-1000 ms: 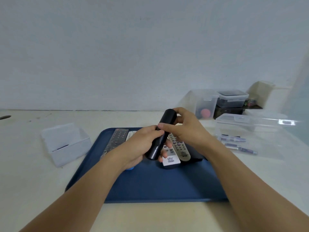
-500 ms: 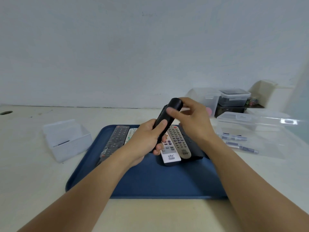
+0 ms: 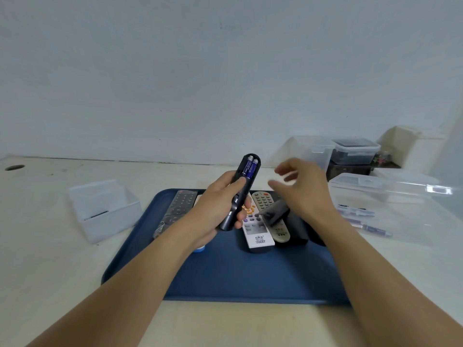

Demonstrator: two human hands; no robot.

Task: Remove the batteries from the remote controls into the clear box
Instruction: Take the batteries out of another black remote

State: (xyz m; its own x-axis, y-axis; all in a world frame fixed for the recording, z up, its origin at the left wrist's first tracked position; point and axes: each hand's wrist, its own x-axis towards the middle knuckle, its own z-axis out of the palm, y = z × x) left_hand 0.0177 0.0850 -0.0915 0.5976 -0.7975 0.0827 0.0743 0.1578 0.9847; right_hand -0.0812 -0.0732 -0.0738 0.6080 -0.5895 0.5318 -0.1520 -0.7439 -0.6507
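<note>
My left hand (image 3: 220,201) grips a black remote (image 3: 241,189) held upright above the blue tray (image 3: 225,276). Its back compartment is uncovered and two purple batteries (image 3: 249,167) sit side by side inside. My right hand (image 3: 300,189) hovers just right of it, fingers spread and holding nothing. A dark battery cover (image 3: 274,213), blurred, lies or falls below that hand over the remotes. On the tray lie a white remote (image 3: 256,234), a grey remote (image 3: 271,216) and a dark remote (image 3: 179,210). A clear box (image 3: 390,209) at right holds several batteries (image 3: 360,217).
A small clear tub (image 3: 105,209) stands left of the tray. Behind the clear box at the back right are stacked plastic containers (image 3: 353,151) and a tall clear one (image 3: 313,149). The wall runs close behind the table. A hole (image 3: 14,167) is in the tabletop at far left.
My right hand slid the cover off the black remote's back and let it go, then opened. The batteries are now exposed. My left hand raised the remote slightly.
</note>
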